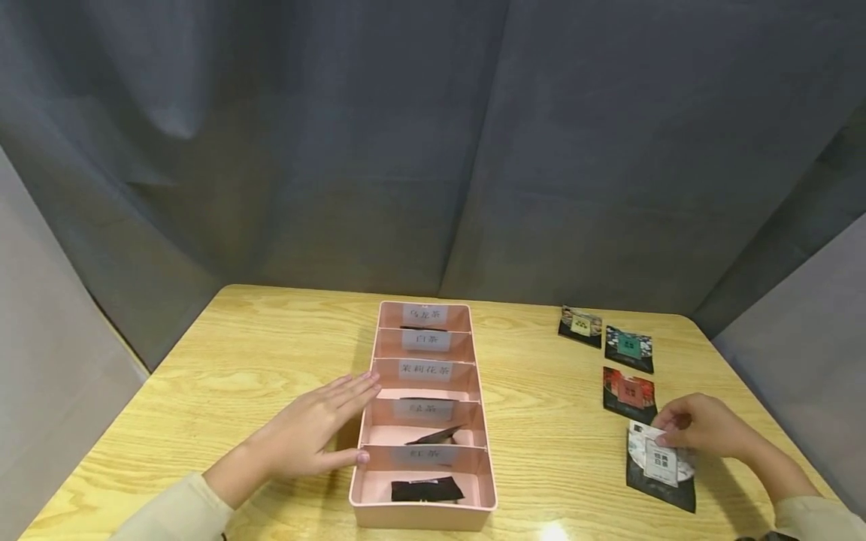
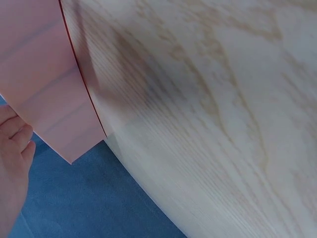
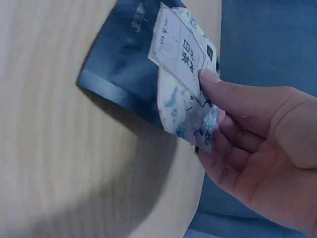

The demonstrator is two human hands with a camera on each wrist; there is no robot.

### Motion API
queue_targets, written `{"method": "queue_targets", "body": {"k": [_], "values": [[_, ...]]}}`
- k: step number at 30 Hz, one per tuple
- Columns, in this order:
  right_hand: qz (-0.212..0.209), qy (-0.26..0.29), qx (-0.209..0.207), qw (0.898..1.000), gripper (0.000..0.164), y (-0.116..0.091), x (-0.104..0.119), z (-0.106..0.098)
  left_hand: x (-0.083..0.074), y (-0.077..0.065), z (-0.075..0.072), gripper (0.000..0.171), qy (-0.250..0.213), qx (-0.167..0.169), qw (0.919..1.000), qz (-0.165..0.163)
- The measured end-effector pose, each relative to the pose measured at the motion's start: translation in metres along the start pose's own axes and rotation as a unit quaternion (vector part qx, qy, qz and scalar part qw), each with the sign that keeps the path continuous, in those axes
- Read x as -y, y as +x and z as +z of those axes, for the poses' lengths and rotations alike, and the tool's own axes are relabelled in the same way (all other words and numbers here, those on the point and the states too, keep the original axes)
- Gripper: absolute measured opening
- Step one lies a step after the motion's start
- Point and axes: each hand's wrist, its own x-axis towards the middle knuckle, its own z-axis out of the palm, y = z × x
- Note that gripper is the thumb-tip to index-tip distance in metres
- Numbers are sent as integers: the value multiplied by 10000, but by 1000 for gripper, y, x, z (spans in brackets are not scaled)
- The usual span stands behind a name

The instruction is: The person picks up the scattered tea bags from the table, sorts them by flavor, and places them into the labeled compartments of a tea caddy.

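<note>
At the right of the table my right hand (image 1: 704, 427) pinches a tea sachet (image 1: 659, 462), black with a white floral top and a white label. In the right wrist view the thumb lies over the sachet's (image 3: 181, 54) printed face, with the fingers behind it, and its black end tilts above the wood. My left hand (image 1: 307, 428) rests its extended fingers and thumb against the left rim of a pink divided box (image 1: 422, 517). The left wrist view shows the fingertips beside the box's pink outer wall (image 2: 49, 89).
Behind the right hand lie a red sachet (image 1: 629, 392), a green one (image 1: 629, 347) and a yellow-labelled one (image 1: 580, 325). The box has several labelled compartments; a black sachet (image 1: 426, 490) lies in the nearest, and others show further back. A dark curtain (image 1: 433, 150) stands behind the table.
</note>
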Motion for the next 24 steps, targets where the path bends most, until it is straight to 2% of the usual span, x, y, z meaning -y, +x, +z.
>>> {"method": "queue_targets", "body": {"k": [5, 12, 16, 24], "values": [[-83, 648, 386, 9971, 23, 11, 11, -2, -1, -1, 2, 81, -57, 43, 10000, -41], [-343, 1465, 914, 9844, 24, 27, 28, -9, -1, -1, 1, 80, -117, 38, 9999, -49], [-407, 1555, 986, 9821, 23, 35, 34, -13, 1, -1, 1, 81, -102, 12, 9999, -63], [-332, 1369, 919, 9858, 23, 50, 52, -20, 1, -1, 2, 82, -109, 12, 9999, -67]]}}
